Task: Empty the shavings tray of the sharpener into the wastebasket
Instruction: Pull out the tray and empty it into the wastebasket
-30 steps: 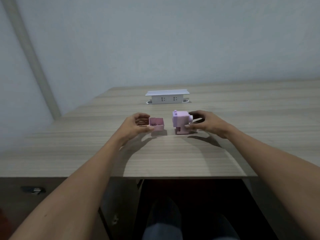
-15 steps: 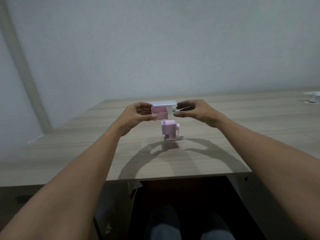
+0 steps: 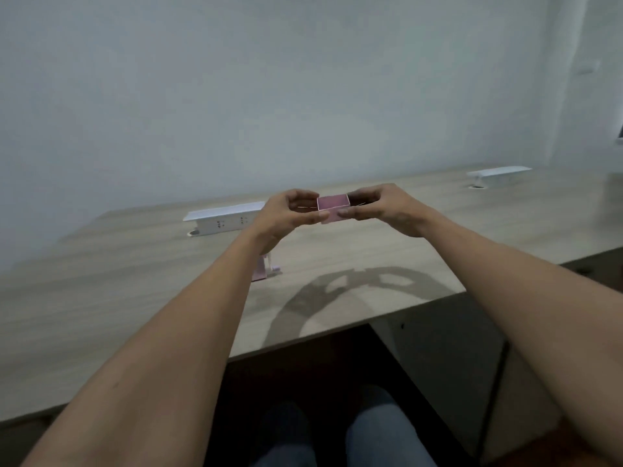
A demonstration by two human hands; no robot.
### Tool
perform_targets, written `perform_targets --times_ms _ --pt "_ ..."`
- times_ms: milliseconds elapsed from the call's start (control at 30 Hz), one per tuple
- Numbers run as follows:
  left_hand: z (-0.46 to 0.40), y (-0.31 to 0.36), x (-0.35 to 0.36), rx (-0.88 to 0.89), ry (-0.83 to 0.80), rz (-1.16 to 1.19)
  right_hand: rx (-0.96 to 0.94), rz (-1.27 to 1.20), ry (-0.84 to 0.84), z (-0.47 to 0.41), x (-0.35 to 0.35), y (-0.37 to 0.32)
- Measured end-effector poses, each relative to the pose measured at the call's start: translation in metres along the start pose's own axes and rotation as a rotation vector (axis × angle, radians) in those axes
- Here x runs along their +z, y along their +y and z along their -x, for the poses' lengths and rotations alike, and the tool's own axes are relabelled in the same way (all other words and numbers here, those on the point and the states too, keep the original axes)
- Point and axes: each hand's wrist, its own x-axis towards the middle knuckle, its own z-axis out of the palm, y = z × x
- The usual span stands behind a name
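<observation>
The pink shavings tray [image 3: 333, 207] is held in the air above the wooden desk [image 3: 371, 257], open side up. My left hand [image 3: 288, 214] grips its left end and my right hand [image 3: 381, 207] grips its right end. The pink sharpener [image 3: 264, 269] stands on the desk below, mostly hidden behind my left forearm. No wastebasket is in view.
A white socket box [image 3: 224, 219] sits on the desk at the back left, and a second one [image 3: 499, 173] at the far right. The desk's front edge runs diagonally; my knees [image 3: 337, 433] are below it.
The view has swung to the right. My right hand has closed on the tray's right end, so both hands now hold it. The sharpener now lies to the left under my left arm.
</observation>
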Motion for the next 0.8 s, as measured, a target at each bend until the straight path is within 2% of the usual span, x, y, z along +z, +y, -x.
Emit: perform_targets --times_ms 367,600,800 --pt "-0.031 0.012 0.179 0.065 -0.339 0.169 0.168 0.093 0.23 0.129 -0.126 0.033" --pt "-0.011 0.0 0.273 0.044 -0.436 0.239 0.303 0.06 0.326 0.21 -0.166 0.062" --pt "0.018 -0.036 0.326 -0.004 -0.487 0.231 0.414 -0.116 0.397 0.263 -0.177 0.123"
